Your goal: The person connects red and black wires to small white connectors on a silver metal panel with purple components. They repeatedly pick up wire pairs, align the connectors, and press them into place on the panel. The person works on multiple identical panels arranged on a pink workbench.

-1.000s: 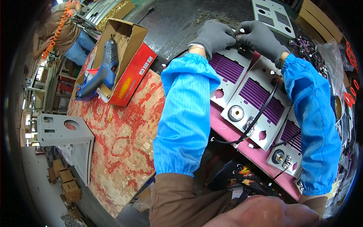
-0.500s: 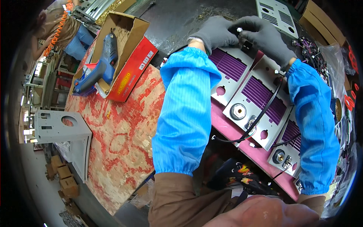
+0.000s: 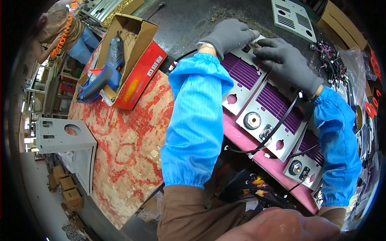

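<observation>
Both my hands wear grey gloves and meet at the far end of a silver metal panel (image 3: 237,96) with purple slats. My left hand (image 3: 231,38) has its fingertips pressed together at the panel's far edge; what they grip is hidden. Close beside them, my right hand (image 3: 287,66) pinches something small, mostly covered by the fingers. A thin wire with a small white connector (image 3: 259,73) hangs below the right fingers. Nearer me lies a second panel (image 3: 265,128) with a round metal fitting (image 3: 252,120) and a black cable (image 3: 281,122) across it.
A third panel (image 3: 295,176) overlaps the row on a pink-edged surface (image 3: 263,160). At left, an open cardboard box (image 3: 138,76) holds a blue power tool (image 3: 108,74). A bent metal bracket (image 3: 66,136), a slotted plate (image 3: 293,20) and wire bundles (image 3: 331,60) surround the work; another person (image 3: 64,32) stands far left.
My right hand has moved slightly toward me, and its fingers have closed in beside the left fingertips. The black block and white connector seen between the hands are now hidden.
</observation>
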`<action>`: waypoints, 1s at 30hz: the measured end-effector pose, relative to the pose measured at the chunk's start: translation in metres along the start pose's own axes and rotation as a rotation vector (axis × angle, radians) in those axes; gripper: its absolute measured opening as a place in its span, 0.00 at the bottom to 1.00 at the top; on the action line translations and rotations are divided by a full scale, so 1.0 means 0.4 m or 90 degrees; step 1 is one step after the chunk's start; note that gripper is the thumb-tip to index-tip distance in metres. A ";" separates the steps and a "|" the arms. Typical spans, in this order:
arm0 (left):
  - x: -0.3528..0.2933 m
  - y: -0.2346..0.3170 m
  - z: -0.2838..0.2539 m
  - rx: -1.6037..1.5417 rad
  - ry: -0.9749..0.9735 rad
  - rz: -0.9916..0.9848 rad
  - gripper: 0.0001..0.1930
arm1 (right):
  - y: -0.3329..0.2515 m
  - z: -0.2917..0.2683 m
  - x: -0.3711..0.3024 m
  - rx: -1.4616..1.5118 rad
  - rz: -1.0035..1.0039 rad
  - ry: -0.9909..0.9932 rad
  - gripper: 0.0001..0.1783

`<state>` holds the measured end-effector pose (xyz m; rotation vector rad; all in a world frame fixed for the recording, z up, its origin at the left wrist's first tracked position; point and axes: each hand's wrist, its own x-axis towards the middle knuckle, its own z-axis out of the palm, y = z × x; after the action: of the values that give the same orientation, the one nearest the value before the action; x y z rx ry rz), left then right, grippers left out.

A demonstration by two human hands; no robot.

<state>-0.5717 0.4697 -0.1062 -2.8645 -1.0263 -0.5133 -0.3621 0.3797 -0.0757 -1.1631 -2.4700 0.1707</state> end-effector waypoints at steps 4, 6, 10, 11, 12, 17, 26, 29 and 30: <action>0.023 0.021 -0.012 -0.124 -0.026 -0.103 0.16 | 0.049 -0.004 0.012 0.272 0.205 0.031 0.15; 0.022 0.038 -0.030 -0.141 -0.037 -0.140 0.16 | 0.028 -0.017 0.038 0.327 0.375 0.047 0.14; 0.019 0.030 -0.031 -0.110 -0.036 -0.098 0.17 | 0.040 0.003 0.074 0.195 0.384 0.012 0.13; 0.020 0.028 -0.028 -0.109 -0.034 -0.087 0.17 | 0.057 0.004 0.083 0.192 0.387 -0.016 0.13; 0.015 0.020 -0.017 -0.097 -0.018 -0.083 0.17 | 0.061 0.005 0.091 0.217 0.398 -0.032 0.13; 0.030 0.023 0.006 -0.067 0.000 -0.106 0.15 | 0.094 0.012 0.104 0.235 0.370 -0.065 0.16; 0.029 -0.039 0.078 -0.008 0.032 -0.071 0.13 | 0.067 -0.022 0.149 0.149 0.310 -0.161 0.19; 0.037 -0.034 0.071 0.035 0.007 -0.019 0.12 | 0.098 -0.024 0.154 0.205 0.344 -0.185 0.17; 0.031 -0.036 0.073 0.029 0.025 -0.032 0.13 | 0.103 -0.019 0.157 0.228 0.326 -0.182 0.16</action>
<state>-0.5632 0.4933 -0.1304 -2.7841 -1.0907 -0.5410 -0.3655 0.4536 -0.0610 -1.6622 -2.1749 0.9378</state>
